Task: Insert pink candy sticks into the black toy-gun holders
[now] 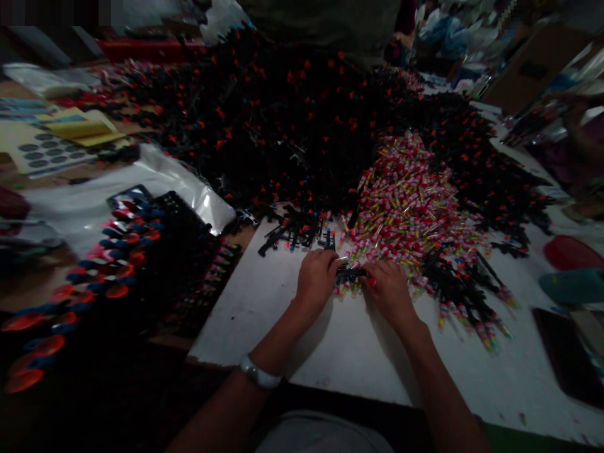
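My left hand [317,275] and my right hand [389,290] are close together above the white tabletop [264,314]. Between them is a small black toy gun [350,273], with the fingers of each hand closed on one end. A bit of red shows at my right fingertips, too small to name. Right behind the hands rises a heap of small pink, red and yellow candy-filled tubes [406,201]. Several loose black toy guns [295,229] lie beyond my left hand. To the right of my right hand are toy guns with coloured tubes attached [465,286].
A huge pile of black toy guns with orange tips [292,119] covers the back. Rows of orange-and-blue-ended pieces [94,277] stand at left, near plastic sheeting [189,182] and sticker sheets [51,148]. At right are a red lid [573,253], a teal container [570,286] and a dark flat object [566,355].
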The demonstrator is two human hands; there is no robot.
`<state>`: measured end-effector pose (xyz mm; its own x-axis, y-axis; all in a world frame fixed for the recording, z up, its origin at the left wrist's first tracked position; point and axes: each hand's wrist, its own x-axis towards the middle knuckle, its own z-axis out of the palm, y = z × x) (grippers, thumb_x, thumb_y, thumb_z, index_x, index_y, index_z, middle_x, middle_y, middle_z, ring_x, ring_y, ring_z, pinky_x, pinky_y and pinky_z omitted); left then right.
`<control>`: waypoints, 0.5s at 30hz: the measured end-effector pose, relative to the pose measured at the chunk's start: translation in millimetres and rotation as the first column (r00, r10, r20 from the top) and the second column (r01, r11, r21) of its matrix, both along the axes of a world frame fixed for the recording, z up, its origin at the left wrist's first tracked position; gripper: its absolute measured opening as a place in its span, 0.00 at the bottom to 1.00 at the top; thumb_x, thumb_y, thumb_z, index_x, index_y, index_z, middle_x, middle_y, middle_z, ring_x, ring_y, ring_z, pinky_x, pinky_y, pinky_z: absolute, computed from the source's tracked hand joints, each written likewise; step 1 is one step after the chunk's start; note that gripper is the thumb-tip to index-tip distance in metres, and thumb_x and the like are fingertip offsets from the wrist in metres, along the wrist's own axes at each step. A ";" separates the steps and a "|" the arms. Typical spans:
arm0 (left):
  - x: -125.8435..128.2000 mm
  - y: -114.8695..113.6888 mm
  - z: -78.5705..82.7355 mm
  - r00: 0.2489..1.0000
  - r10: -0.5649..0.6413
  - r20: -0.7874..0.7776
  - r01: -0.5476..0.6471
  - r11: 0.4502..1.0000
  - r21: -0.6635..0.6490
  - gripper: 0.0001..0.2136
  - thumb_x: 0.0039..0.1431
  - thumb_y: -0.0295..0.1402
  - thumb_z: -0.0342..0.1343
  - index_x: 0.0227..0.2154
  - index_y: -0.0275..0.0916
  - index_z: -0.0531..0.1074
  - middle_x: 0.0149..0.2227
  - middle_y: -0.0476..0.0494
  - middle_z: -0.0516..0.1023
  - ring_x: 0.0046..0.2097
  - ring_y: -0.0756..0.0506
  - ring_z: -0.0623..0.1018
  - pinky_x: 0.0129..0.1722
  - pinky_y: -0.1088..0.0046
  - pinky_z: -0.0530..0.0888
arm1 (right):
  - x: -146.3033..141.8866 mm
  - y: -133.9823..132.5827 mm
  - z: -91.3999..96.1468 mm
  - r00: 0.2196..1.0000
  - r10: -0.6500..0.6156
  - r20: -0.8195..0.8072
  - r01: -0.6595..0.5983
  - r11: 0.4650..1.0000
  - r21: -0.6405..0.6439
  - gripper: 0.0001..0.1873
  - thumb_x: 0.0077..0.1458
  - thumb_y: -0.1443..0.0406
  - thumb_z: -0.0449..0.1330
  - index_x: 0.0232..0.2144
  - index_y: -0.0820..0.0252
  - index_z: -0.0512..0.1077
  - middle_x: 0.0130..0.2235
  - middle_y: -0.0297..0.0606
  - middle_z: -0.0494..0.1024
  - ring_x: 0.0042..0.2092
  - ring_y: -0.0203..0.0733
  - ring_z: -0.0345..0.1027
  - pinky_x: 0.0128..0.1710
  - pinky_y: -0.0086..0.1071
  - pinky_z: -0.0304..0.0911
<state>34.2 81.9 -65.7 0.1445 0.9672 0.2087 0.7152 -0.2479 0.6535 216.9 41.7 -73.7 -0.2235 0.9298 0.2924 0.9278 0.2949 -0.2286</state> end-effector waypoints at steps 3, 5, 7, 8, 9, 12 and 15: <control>-6.3 -5.9 11.0 0.983 0.172 0.070 -0.176 0.983 0.054 0.11 0.56 0.34 0.56 0.41 0.35 0.74 0.42 0.36 0.74 0.46 0.39 0.71 0.48 0.62 0.66 | 0.7 -7.9 1.6 0.990 -0.044 -0.131 0.049 0.998 0.035 0.12 0.59 0.63 0.56 0.44 0.61 0.70 0.40 0.44 0.74 0.43 0.49 0.64 0.45 0.43 0.60; -10.3 -18.0 19.2 0.972 0.194 0.133 -0.183 0.979 -0.090 0.13 0.58 0.41 0.53 0.36 0.36 0.75 0.35 0.38 0.76 0.38 0.41 0.74 0.42 0.64 0.68 | -1.6 -15.4 4.1 0.958 -0.075 -0.277 0.103 0.991 0.087 0.12 0.60 0.64 0.54 0.46 0.60 0.68 0.40 0.43 0.73 0.43 0.46 0.65 0.43 0.39 0.63; -10.4 -33.3 24.5 0.938 0.165 0.304 -0.043 0.928 -0.371 0.20 0.58 0.48 0.48 0.28 0.37 0.74 0.26 0.42 0.76 0.28 0.45 0.73 0.31 0.68 0.68 | -8.3 -25.0 5.1 0.924 -0.058 -0.379 0.110 0.987 0.116 0.11 0.61 0.65 0.53 0.46 0.58 0.67 0.40 0.41 0.72 0.42 0.43 0.67 0.41 0.36 0.65; -8.6 -40.7 25.3 0.888 0.174 0.425 0.066 0.868 -0.493 0.22 0.58 0.51 0.47 0.26 0.37 0.73 0.24 0.43 0.76 0.25 0.46 0.72 0.27 0.70 0.67 | -13.3 -30.1 4.6 0.916 -0.033 -0.401 0.086 0.990 0.115 0.11 0.61 0.66 0.52 0.46 0.56 0.67 0.40 0.40 0.72 0.42 0.42 0.67 0.41 0.35 0.65; -5.8 -47.1 24.8 0.813 0.211 0.542 0.167 0.808 -0.564 0.23 0.56 0.53 0.47 0.25 0.36 0.73 0.23 0.43 0.76 0.23 0.47 0.72 0.25 0.72 0.66 | -18.8 -35.0 3.7 0.911 0.001 -0.413 0.046 0.993 0.105 0.11 0.61 0.67 0.51 0.45 0.55 0.68 0.40 0.40 0.72 0.42 0.41 0.68 0.40 0.34 0.66; 2.4 -58.6 18.6 0.585 0.354 0.730 0.263 0.768 -0.584 0.19 0.51 0.49 0.56 0.26 0.34 0.72 0.24 0.45 0.76 0.24 0.50 0.72 0.25 0.75 0.66 | -33.3 -46.1 0.6 0.866 0.090 -0.492 -0.082 0.996 0.037 0.12 0.59 0.69 0.51 0.44 0.53 0.69 0.40 0.39 0.73 0.42 0.40 0.69 0.41 0.32 0.67; 1.8 -60.7 13.5 0.509 0.424 0.749 0.198 0.790 -0.581 0.14 0.48 0.42 0.61 0.28 0.34 0.73 0.23 0.47 0.75 0.25 0.51 0.72 0.27 0.76 0.68 | -36.3 -50.8 0.3 0.751 -0.050 -0.658 -0.058 0.988 -0.142 0.17 0.54 0.66 0.58 0.47 0.55 0.65 0.39 0.37 0.72 0.38 0.38 0.69 0.39 0.32 0.68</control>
